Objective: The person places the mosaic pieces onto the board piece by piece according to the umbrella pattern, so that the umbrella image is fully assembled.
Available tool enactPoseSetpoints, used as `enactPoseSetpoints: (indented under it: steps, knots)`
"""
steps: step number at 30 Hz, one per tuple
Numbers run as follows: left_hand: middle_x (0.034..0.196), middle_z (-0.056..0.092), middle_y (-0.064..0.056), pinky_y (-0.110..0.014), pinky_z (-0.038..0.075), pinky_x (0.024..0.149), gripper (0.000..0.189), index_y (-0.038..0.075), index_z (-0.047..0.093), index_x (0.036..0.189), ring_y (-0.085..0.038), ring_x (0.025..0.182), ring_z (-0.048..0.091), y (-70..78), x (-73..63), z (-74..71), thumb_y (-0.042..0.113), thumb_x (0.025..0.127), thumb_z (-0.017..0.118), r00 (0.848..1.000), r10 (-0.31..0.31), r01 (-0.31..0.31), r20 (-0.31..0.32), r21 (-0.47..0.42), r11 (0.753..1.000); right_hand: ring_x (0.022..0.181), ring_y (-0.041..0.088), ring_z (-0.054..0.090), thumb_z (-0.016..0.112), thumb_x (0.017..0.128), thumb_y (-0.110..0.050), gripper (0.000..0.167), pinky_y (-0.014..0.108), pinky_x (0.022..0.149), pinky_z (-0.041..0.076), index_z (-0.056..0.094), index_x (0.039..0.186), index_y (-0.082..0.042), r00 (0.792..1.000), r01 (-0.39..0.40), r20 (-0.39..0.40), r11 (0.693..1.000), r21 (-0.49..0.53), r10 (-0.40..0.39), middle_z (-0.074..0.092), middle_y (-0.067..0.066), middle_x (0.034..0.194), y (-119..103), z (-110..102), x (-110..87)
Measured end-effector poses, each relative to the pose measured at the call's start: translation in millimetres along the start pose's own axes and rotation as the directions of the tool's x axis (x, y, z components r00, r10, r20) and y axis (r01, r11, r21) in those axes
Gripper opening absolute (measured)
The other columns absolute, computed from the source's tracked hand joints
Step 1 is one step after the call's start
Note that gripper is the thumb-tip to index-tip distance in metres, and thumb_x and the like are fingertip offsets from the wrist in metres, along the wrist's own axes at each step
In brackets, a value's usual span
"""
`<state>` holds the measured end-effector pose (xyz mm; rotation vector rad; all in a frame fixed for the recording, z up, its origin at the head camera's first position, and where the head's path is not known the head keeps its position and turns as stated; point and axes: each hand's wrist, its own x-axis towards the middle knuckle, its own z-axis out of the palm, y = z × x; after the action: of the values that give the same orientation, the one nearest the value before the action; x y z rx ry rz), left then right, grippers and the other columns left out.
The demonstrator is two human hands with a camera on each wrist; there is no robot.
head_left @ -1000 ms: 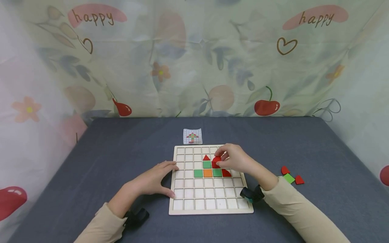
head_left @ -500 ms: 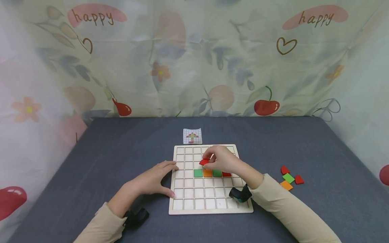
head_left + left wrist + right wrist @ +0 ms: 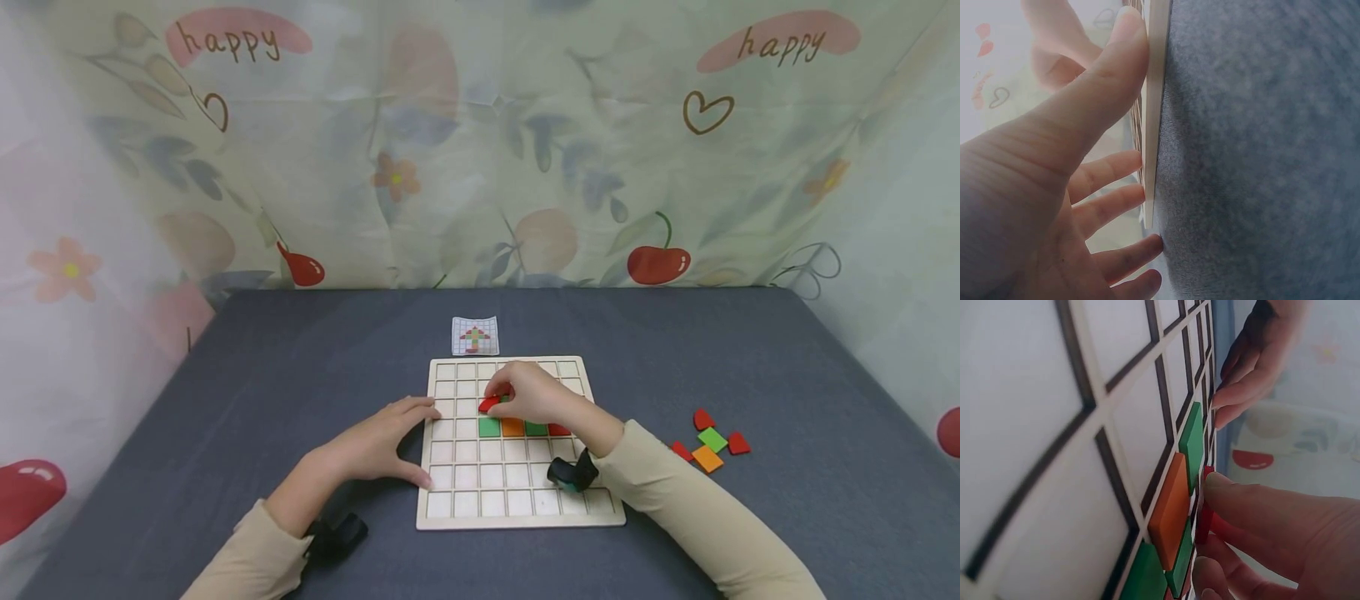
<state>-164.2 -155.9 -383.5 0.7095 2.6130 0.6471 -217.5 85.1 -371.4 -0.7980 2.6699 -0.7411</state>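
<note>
My right hand (image 3: 534, 396) pinches a small red tile (image 3: 488, 404) between thumb and fingers, low over the white grid board (image 3: 521, 523). The tile is at the square just above the left green tile (image 3: 489, 427). An orange tile (image 3: 513, 427), another green tile (image 3: 536, 428) and a partly hidden red tile (image 3: 558, 430) continue that row. In the right wrist view the held red tile (image 3: 1204, 515) stands close beside the orange tile (image 3: 1170, 509). My left hand (image 3: 375, 442) rests at the board's left edge, thumb and fingers spread along the rim (image 3: 1155, 119).
Behind the board lies a small printed pattern card (image 3: 475, 337). Loose tiles lie on the dark cloth to the right: a light green one (image 3: 712, 439), an orange one (image 3: 707, 458) and several red ones (image 3: 738, 443). My right forearm crosses the board's right side.
My right hand has moved left across the board with the red tile. The loose orange tile and a red one have come out from behind the right sleeve. My left hand stays put.
</note>
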Motion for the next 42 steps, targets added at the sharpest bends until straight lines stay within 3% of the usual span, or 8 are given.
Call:
enactPoseSetpoints:
  steps: [31, 42]
  knots:
    - [0.148, 0.035, -0.012, -0.051, 0.032, 0.108, 0.083, 0.009, 0.045, 0.134, -0.033, 0.137, 0.031, 0.9, -1.9, -1.2, 0.046, 0.067, 0.08, 1.0, 0.008, -0.008, -0.006, 0.003, 1.0, 0.083, 0.014, 0.054, 0.073, 0.08, -0.016, 0.017, 0.023, 0.073, 0.045, 0.072, 0.096, -0.01, 1.0, -0.001, -0.007, 1.0, 0.0, 0.001, 0.067, 0.003, 0.097, 2.8, 1.9, -0.9]
    - [0.148, 0.035, -0.011, -0.049, 0.033, 0.108, 0.085, 0.011, 0.046, 0.134, -0.031, 0.136, 0.033, -0.3, 0.4, 0.6, 0.047, 0.065, 0.08, 1.0, 0.007, -0.007, -0.015, 0.009, 1.0, 0.079, 0.016, 0.059, 0.067, 0.085, -0.013, 0.021, 0.025, 0.069, 0.05, 0.07, 0.104, -0.007, 0.998, -0.03, -0.047, 0.997, 0.07, 0.034, 0.067, 0.007, 0.1, 12.4, -24.7, -18.9]
